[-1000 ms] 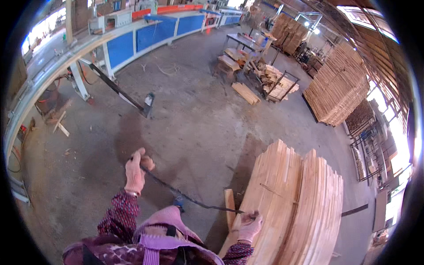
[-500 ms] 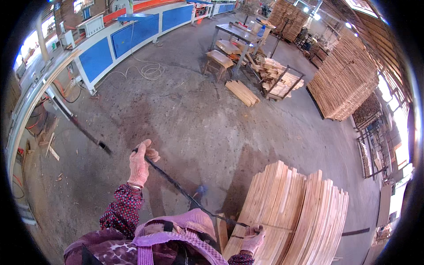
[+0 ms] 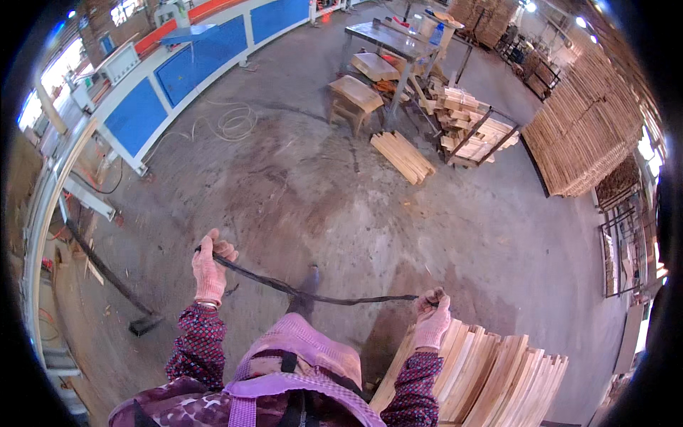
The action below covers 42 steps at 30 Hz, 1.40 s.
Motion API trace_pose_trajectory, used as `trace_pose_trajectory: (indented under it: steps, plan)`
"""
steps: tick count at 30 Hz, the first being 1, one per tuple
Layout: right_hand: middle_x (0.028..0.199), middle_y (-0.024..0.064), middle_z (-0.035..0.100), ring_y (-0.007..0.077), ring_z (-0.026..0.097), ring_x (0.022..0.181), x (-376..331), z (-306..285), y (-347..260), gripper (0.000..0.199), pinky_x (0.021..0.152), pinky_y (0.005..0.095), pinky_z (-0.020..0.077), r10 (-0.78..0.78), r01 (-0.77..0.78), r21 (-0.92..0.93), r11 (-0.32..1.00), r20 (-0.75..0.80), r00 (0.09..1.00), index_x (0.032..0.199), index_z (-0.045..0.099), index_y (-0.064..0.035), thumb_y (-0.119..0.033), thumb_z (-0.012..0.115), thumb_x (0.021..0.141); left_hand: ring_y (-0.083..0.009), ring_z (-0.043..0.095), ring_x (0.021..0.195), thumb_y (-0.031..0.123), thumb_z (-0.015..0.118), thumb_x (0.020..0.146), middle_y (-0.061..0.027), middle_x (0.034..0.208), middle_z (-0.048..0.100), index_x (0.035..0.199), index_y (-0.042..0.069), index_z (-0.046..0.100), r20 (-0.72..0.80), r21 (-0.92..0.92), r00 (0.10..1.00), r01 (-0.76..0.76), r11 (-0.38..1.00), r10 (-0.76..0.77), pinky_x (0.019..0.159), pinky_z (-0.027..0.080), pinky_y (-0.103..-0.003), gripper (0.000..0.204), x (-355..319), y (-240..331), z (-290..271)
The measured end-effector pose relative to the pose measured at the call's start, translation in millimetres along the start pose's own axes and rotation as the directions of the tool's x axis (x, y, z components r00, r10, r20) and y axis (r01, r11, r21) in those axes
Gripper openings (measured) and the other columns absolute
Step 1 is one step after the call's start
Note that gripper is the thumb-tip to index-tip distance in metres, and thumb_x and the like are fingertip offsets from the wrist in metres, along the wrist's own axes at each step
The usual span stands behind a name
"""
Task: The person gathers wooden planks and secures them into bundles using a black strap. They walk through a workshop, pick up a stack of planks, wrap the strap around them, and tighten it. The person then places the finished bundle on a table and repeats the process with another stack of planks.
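Observation:
A dark, narrow strap (image 3: 320,297) hangs in a shallow sag between my two gloved hands, in front of my body. My left hand (image 3: 212,267), in a pale pink knit glove, is closed round one end of it. The other end is pinched in my right hand (image 3: 432,319), gloved the same way and raised just over the far end of a stack of wooden slats (image 3: 491,373). The slats stand in tight rows at my lower right. My right forearm hides part of the stack.
At left lies a dark long-handled bar (image 3: 114,274) near the blue-and-white machine (image 3: 135,117). Loose slats (image 3: 403,156) lie on the floor before a stool (image 3: 356,96) and a metal table (image 3: 391,39). A metal rack (image 3: 480,135) holds wood pieces; a tall slat stack (image 3: 587,124) stands far right.
My right hand has lifted off the slat stack and moved up and away from me, still holding the strap. The strap has gone from a steep slant to a slack, nearly level sag.

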State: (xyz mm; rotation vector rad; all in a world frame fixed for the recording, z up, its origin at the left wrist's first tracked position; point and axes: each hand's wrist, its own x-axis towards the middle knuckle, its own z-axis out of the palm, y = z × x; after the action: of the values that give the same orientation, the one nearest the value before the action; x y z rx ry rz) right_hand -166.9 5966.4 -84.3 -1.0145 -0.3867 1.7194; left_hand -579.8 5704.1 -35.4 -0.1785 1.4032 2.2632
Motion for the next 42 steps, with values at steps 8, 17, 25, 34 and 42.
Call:
trace_pose_trajectory:
  steps: [8,17,25,34,42]
  plan:
    - [0.076,-0.0012,0.051,0.0133,0.044,0.064,110,37,-30,0.018,0.06,0.0283,0.0392,-0.012,0.017,0.019,1.0,-0.254,0.967,0.094,0.057,-0.0121,-0.03,0.055,0.093,-0.0203,0.06,0.07,0.03,0.056,0.095,-0.0062,0.078,0.06,0.114,0.004,0.06,0.007,0.047,0.998,0.062,0.997,-0.062,0.068,0.052,-0.041,0.033,156,-42,151]
    - [0.072,-0.0042,0.043,0.0121,0.034,0.057,228,80,-62,0.018,0.054,0.0276,0.0324,-0.052,0.094,0.092,0.991,-0.386,0.921,0.091,0.054,-0.0144,-0.032,0.052,0.093,-0.0197,0.062,0.069,0.029,0.061,0.09,-0.0068,0.08,0.064,0.106,0.004,0.063,0.029,0.286,0.998,0.045,0.957,-0.055,0.064,0.053,-0.036,0.029,318,-62,272]
    - [0.08,-0.0037,0.058,0.0149,0.055,0.066,392,101,-55,0.023,0.064,0.0334,0.0456,0.086,-0.03,0.138,0.99,-0.423,0.902,0.094,0.056,-0.0138,-0.035,0.048,0.095,-0.0182,0.058,0.067,0.026,0.065,0.089,-0.0042,0.078,0.059,0.102,0.006,0.063,-0.131,0.321,0.984,0.155,0.934,-0.118,0.062,0.05,-0.037,0.024,412,-97,319]
    - [0.077,-0.0027,0.057,0.0163,0.053,0.065,529,132,-80,0.025,0.062,0.0337,0.0448,0.246,-0.225,0.103,0.969,-0.495,0.834,0.093,0.057,-0.0129,-0.037,0.048,0.095,-0.0178,0.06,0.059,0.028,0.064,0.088,-0.0051,0.069,0.059,0.091,0.003,0.062,-0.188,0.527,0.971,0.227,0.819,-0.148,0.056,0.053,-0.034,0.026,499,-133,438]
    - [0.067,-0.0011,0.044,0.0175,0.04,0.056,633,142,-54,0.018,0.054,0.0331,0.0358,0.275,-0.235,0.144,0.961,-0.567,0.777,0.079,0.048,-0.0115,-0.026,0.052,0.088,-0.0164,0.057,0.055,0.03,0.064,0.084,-0.0041,0.066,0.057,0.089,0.008,0.056,-0.297,0.531,0.919,0.385,0.755,-0.26,0.049,0.049,-0.032,0.024,624,-262,455]
